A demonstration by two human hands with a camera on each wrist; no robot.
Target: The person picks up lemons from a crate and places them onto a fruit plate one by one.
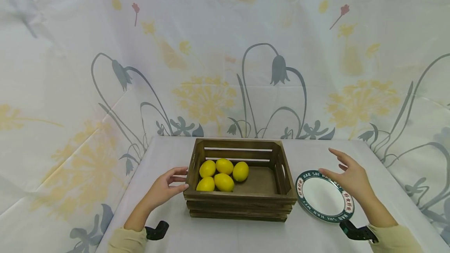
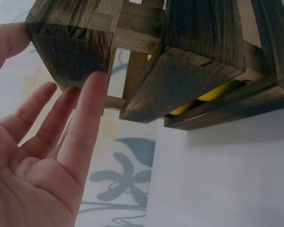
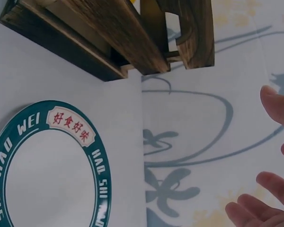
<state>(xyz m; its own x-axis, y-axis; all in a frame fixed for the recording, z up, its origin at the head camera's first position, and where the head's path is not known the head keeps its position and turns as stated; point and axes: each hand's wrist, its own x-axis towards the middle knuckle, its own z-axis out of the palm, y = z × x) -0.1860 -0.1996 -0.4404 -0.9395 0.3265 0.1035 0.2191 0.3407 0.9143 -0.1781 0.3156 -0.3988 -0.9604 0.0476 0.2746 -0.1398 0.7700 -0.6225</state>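
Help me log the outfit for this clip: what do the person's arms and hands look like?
The left hand and right hand are bare, with no rings visible. The left sleeve and right sleeve are pale yellowish; an angular black device shows beside each.

The plate (image 1: 323,197) is partly covered by the right hand (image 1: 352,178) in the head view. From the left wrist, lemons (image 2: 218,91) are mostly hidden by the crate (image 2: 191,82), itself cut off above.

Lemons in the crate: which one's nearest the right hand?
The rightmost lemon, with bare crate floor directly to its right; the other four lemons all sit further left, farther from the right hand.
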